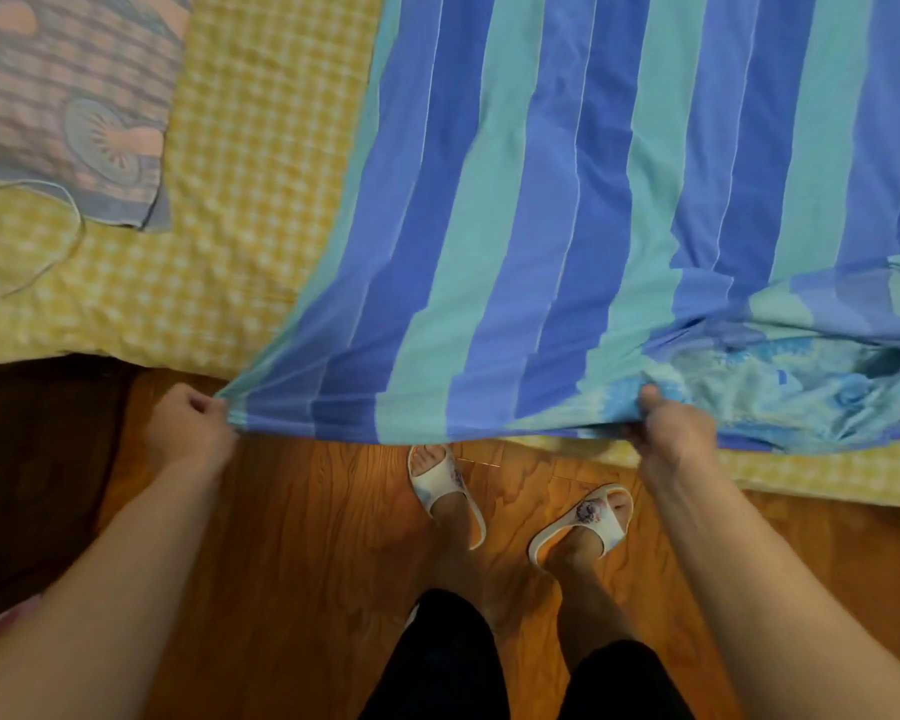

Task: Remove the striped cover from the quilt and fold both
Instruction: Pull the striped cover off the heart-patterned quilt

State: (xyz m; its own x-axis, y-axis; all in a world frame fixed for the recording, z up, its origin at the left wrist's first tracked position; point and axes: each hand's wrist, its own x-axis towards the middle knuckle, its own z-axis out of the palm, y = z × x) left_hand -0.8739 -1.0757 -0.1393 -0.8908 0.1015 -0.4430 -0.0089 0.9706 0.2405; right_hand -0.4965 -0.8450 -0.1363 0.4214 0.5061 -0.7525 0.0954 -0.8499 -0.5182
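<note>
The near edge of the soft blue-and-turquoise striped fabric cover [567,200] is pinched by the left hand [191,433] and right hand [666,433]; light, limp cloth is best gripped at corners.

striped cover [567,210] cut off top & right, fingertips hidden in fabric

A bed covered by a yellow-and-white checked sheet [240,200] fills the frame from nine to three o'clock. A pink-and-grey patterned pillow [68,96] lies at ten o'clock, a thin white cord [74,220] just beside it. Warm wooden floorboards [307,537] span six o'clock, darkening toward eight.
</note>
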